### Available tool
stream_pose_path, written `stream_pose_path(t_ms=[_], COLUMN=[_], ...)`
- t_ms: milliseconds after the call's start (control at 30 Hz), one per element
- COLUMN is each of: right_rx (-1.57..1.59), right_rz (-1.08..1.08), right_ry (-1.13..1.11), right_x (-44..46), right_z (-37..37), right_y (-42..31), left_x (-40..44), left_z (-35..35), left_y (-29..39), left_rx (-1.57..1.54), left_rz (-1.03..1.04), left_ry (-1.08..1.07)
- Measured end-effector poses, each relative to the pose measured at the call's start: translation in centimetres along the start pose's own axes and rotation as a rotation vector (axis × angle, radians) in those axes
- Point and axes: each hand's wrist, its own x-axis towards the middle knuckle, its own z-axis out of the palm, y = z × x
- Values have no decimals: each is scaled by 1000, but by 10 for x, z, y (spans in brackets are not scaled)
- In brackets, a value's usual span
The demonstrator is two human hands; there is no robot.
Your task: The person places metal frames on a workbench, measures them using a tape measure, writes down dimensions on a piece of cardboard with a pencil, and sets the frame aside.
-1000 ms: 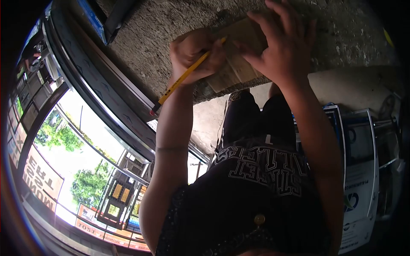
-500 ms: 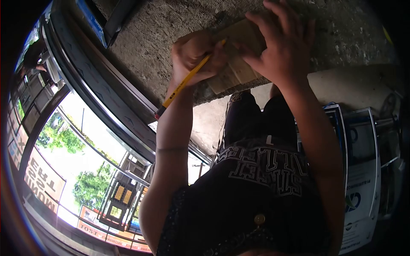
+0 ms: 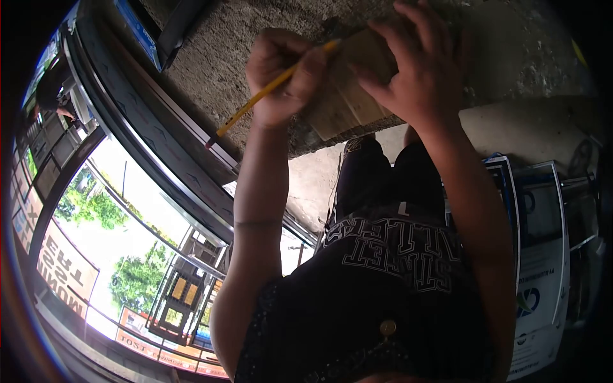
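Note:
My left hand (image 3: pixel 284 80) is closed around a yellow pencil (image 3: pixel 265 91) with a reddish end at the lower left. Its other end reaches the upper left part of a flat brown piece (image 3: pixel 357 96), which looks like cardboard or thin board. I cannot tell whether the tip touches it. Across the piece's right side, my right hand (image 3: pixel 424 76) lies with its fingers spread and thumb pointing left. That hand covers part of the piece. The piece lies on a rough grey concrete surface (image 3: pixel 223 70), near its edge.
Long dark metal profiles (image 3: pixel 147 147) run along the left. A blue-labelled item (image 3: pixel 137 32) is at the upper left. Framed panels (image 3: pixel 536 268) stand at the right beside my body. Another person (image 3: pixel 54 92) is at the far left, near stacked frames.
My left hand has moved up and slightly left with the pencil, which lies at a flatter slant. My right hand and the brown piece look the same.

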Motion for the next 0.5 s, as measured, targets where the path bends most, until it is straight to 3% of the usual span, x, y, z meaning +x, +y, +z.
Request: stream_pose_path(t_ms=[133, 233, 333, 500], right_rx=[2, -4, 38, 81], right_rz=[-4, -11, 4, 33], right_ry=[40, 48, 45, 2], right_x=[-2, -3, -1, 0], right_z=[6, 6, 4, -2], right_y=[1, 2, 1, -1], left_x=[9, 8, 5, 1], left_z=[7, -6, -4, -6], left_y=[-2, -4, -3, -12], left_rx=[37, 86, 406, 533], left_rz=[175, 173, 271, 419], left_ry=[-65, -131, -42, -146])
